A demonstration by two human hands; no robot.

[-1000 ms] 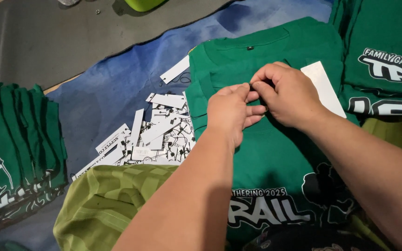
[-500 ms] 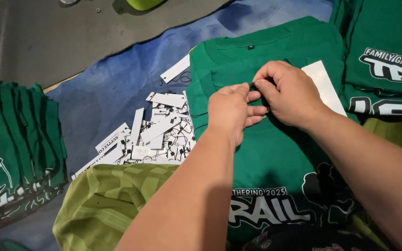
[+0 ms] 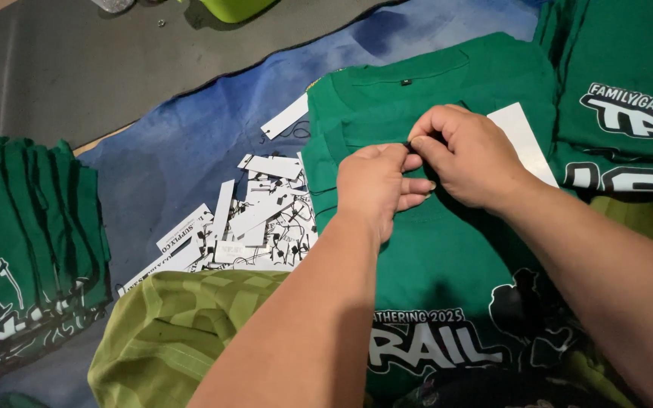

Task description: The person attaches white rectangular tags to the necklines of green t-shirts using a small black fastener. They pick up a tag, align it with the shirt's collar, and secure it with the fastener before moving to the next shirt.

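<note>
Fingers [image 3: 417,145] of both hands pinching green shirt [image 3: 447,249].

- Green T-shirt [image 3: 432,257]: lay flat, front side up, collar pointing away from the camera; white and black print across the lower chest.
- White rectangular tag [image 3: 523,140]: lay on the shirt's upper right, partly covered by the right hand.
- Small dark fastener at the fingertips: too small to identify.

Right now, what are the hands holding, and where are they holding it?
Both hands, left and right, pinch something small and dark at their fingertips over the green shirt, near its collar. What it is cannot be told.
</note>
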